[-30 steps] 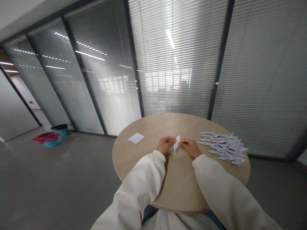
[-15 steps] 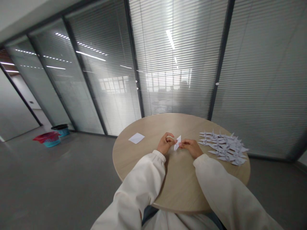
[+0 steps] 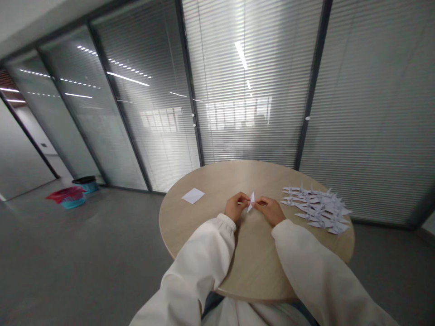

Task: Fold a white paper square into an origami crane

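Between my two hands, above the middle of the round table point(image 3: 258, 271), is a small folded white paper point(image 3: 252, 201), narrow and pointed at top and bottom. My left hand point(image 3: 235, 206) pinches its left side with thumb and fingers. From the other side my right hand point(image 3: 270, 209) grips it between thumb and fingertips. The fingers hide part of the folds. To the right of my right hand lies a spread of folded white paper cranes point(image 3: 319, 208), several rows close together. A flat stack or sheet of white square paper point(image 3: 193, 195) rests on the left of the table.
Behind the table stands a glass partition point(image 3: 251, 81) with blinds and dark frames. On the grey floor point(image 3: 112, 253) to the left are a blue bin with a red liner point(image 3: 70, 198) and another with a black liner point(image 3: 87, 183).
My hands have drawn a little closer together around the paper, and it looks narrower. The left fingers, raised and curled before, now press in on it. The cranes and square paper have stayed put.
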A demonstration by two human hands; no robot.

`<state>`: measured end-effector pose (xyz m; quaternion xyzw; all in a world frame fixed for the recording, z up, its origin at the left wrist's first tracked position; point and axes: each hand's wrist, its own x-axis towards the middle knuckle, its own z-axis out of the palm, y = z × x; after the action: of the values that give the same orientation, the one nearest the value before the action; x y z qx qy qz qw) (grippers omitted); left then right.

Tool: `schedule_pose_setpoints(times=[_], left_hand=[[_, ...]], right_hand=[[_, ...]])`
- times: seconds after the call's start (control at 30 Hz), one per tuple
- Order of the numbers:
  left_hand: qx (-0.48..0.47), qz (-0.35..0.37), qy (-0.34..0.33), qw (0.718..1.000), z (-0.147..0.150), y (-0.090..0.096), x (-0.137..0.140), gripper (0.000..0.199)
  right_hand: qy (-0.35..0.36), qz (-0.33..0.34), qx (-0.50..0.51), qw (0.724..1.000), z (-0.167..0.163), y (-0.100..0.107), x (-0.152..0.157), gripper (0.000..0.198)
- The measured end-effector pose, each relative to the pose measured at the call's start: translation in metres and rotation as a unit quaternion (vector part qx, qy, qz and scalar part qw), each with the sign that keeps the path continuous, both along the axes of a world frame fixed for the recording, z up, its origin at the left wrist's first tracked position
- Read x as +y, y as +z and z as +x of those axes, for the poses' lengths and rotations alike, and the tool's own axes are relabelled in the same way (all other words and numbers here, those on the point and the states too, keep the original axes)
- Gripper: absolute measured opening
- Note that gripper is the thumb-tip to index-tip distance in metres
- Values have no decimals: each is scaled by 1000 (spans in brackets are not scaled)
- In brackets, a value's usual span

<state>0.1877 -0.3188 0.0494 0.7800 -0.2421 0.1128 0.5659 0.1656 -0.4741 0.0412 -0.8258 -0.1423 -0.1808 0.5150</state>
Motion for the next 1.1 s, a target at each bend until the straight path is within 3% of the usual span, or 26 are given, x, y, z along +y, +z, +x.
schedule_pose_setpoints(times=[0.23, 0.5, 0.63, 0.9, 1.1], left_hand=[[57, -38, -69, 995, 1, -6, -3, 26], [58, -8, -92, 994, 1, -8, -5, 42], [104, -53, -120, 986, 3, -7, -5, 46], [196, -161, -111, 961, 11, -11, -4, 47], [224, -187, -107, 950, 10, -11, -3, 46]], right_hand=[[-34, -36, -47, 998, 0, 0, 2, 15], [-30, -40, -71, 996, -2, 3, 5, 12], [-10, -28, -90, 995, -3, 4, 6, 11], [29, -59, -139, 988, -3, -1, 6, 24], [54, -79, -152, 984, -3, -3, 6, 36]])
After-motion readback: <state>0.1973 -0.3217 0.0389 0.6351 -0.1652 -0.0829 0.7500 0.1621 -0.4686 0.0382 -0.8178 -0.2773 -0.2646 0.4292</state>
